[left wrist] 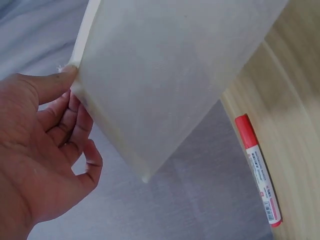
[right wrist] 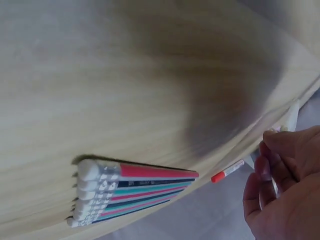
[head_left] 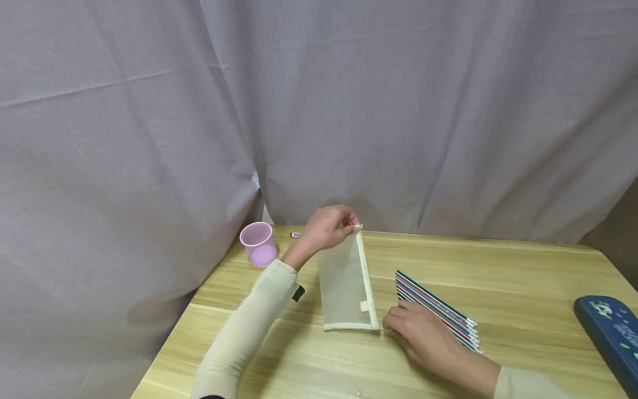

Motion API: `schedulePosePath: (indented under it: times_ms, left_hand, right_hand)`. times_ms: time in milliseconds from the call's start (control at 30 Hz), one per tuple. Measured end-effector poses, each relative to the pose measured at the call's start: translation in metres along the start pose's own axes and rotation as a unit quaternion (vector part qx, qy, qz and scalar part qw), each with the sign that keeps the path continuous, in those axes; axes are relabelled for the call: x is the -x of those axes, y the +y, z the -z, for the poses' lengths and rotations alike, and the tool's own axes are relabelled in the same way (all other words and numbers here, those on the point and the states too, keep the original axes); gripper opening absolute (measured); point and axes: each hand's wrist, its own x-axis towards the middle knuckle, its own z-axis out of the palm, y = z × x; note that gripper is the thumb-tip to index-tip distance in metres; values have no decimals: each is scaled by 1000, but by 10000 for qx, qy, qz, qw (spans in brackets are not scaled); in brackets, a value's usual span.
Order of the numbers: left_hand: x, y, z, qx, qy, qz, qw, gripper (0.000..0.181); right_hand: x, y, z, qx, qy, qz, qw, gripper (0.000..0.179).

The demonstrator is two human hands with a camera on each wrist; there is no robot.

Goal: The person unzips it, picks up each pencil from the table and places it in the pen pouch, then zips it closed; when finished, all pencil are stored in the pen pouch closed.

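Pinching the far corner of a pale mesh pouch (head_left: 344, 282) between thumb and fingers of the left hand (head_left: 329, 226), and holding that corner above the wooden table (head_left: 528, 266) with the cream zip edge (head_left: 367, 271) turned to the right. Curling the fingers of the right hand (head_left: 418, 332) at the near end of the same edge, with thumb and forefinger brought together there (impossible to tell whether gripping the fabric or only meeting beside it). Showing, right of the pouch and partly behind the right hand, a slanting row of striped pencils (head_left: 438, 306) — laid flat, side by side, with white eraser ends pointing to the near right. Standing farther left, near the curtain: a pink cup (head_left: 258, 244), with a red-and-white marker (left wrist: 259, 172) lying near it, partly behind the left hand in the head view. Resting at the far right edge — a dark blue case (head_left: 610, 338), cut off by the frame.
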Motion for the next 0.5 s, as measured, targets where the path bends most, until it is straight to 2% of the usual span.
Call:
schedulePosePath:
  times_ms: [133,267,367,500]
  left_hand:
    - [3,4,-4,466,-61,-125,9988,7]
    - [10,8,-6,1014,-129,-559,9932,8]
    - [17,12,-6,1117,-72,-865,9899,8]
    - [27,16,-5,1184,37,-1028,9876,7]
  right_hand:
    - [4,0,1,-49,-48,81,9999,22]
    - [10,2,2,-173,-96,149,9997,25]
    - [14,4,4,-250,-154,262,9992,28]
    - [20,7,9,-344,-305,412,9981,30]
